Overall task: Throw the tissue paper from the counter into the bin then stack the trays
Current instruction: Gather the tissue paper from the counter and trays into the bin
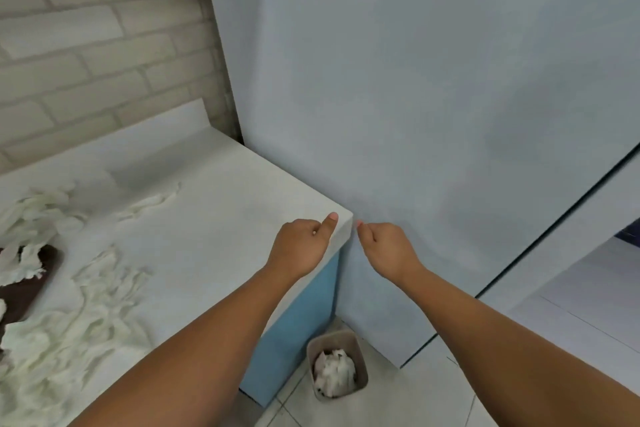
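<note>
Several crumpled pieces of white tissue paper [104, 291] lie spread over the left half of the white counter [214, 204]. A dark brown tray [31, 284] shows at the left edge, partly under tissue. On the floor below the counter's corner stands a small grey bin [360, 350] with tissue inside. My left hand [301, 246] hovers over the counter's right corner, fingers curled, thumb out, holding nothing. My right hand [384, 246] hangs just past the corner, above the bin, fingers loosely curled and empty.
A tall pale blue cabinet side [433, 114] rises right behind the counter corner. A white brick wall [97, 45] backs the counter. White floor tiles [433, 402] surround the bin.
</note>
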The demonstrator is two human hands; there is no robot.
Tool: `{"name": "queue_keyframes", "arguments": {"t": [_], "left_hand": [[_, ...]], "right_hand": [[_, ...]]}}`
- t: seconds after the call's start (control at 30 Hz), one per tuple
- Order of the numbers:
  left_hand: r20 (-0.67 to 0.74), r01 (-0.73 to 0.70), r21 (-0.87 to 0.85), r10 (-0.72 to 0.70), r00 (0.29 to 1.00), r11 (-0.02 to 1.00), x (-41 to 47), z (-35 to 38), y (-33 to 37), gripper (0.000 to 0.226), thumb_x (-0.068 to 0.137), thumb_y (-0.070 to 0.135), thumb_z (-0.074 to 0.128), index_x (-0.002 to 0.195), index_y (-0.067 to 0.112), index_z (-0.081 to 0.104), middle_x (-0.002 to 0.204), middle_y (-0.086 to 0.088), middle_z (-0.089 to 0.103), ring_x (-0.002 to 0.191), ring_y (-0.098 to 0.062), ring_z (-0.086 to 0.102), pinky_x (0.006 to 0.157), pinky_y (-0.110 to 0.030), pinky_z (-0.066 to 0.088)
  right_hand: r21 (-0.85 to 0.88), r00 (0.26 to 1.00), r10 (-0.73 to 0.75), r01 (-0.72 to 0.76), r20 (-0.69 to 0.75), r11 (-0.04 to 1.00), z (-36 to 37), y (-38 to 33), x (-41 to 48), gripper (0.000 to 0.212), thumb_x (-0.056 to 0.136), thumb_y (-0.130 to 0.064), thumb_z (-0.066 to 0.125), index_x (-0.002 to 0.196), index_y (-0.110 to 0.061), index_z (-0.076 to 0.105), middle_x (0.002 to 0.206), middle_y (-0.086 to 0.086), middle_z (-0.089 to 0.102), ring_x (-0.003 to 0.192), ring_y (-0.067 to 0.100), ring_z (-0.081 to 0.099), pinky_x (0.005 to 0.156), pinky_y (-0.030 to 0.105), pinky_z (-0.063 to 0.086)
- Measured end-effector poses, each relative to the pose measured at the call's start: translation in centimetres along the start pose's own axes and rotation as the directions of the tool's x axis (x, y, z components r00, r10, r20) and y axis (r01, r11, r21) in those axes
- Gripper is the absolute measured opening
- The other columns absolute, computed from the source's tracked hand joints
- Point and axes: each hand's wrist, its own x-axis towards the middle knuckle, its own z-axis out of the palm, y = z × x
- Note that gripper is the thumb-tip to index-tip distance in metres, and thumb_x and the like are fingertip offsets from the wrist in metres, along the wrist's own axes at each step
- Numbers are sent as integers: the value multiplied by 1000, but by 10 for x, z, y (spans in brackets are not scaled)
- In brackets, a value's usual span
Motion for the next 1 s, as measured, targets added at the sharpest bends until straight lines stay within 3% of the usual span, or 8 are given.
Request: {"name": "queue_keyframes", "arguments": {"t": [0.13,0.3,0.47,0.57,0.7,0.77,0.9,1.0], "left_hand": [[28,1,37,-2,1000,999,-13,48,16,65,102,53,29,51,15,42,53,-2,50,56,-20,50,57,-33,37],[97,-9,122,-2,995,992,-33,114,2,62,104,45,32,49,15,34,47,0,40,46,-15,40,52,-34,29],[167,100,137,-122,978,985,-45,177,-48,62,104,44,35,49,15,34,49,-2,40,56,-26,45,59,-38,38],[206,172,167,-205,957,971,-46,213,-87,62,104,45,34,50,15,41,59,-9,53,69,-33,56,65,-36,41],[250,207,201,-254,934,957,-41,259,-146,61,104,44,32,65,5,56,79,-22,66,82,-38,61,75,-40,48],[311,222,189,-272,911,957,-41,282,-177,58,105,45,30,72,7,61,82,-19,65,87,-35,61,76,-35,45],[511,303,146,-334,792,942,-45,332,-245,28,102,42,32,98,25,53,109,-7,60,102,-27,56,87,-36,43],[525,289,186,-343,779,939,-40,367,-293,23,96,33,38,104,16,51,106,-15,59,97,-34,57,81,-38,45]], "right_hand": [[-64,999,28,-25,40,998,-19,47,-20,58,105,-33,36,49,-18,33,49,-3,38,49,12,38,60,29,30],[-142,992,79,-64,102,988,-14,107,-39,55,105,-33,32,52,-19,32,52,-4,36,60,23,41,64,29,28],[-210,973,160,-123,167,970,24,165,-48,54,106,-35,28,55,-17,32,54,-1,35,67,28,42,64,31,25],[-199,959,222,-185,179,962,59,203,-52,53,105,-41,26,58,-18,34,57,1,39,68,28,44,63,32,28],[-178,948,284,-258,145,950,114,255,-53,47,104,-43,23,63,-24,34,68,5,49,74,31,51,66,33,35],[-164,936,308,-281,172,946,142,280,-53,44,104,-42,24,65,-25,34,68,3,49,74,31,51,66,33,35],[-114,887,374,-356,270,927,193,326,-60,30,103,-34,31,83,-16,43,74,7,53,79,34,54,70,39,42],[-100,859,422,-412,289,906,229,361,-62,24,101,-31,33,94,-13,49,86,14,60,87,37,56,80,44,47]]}}
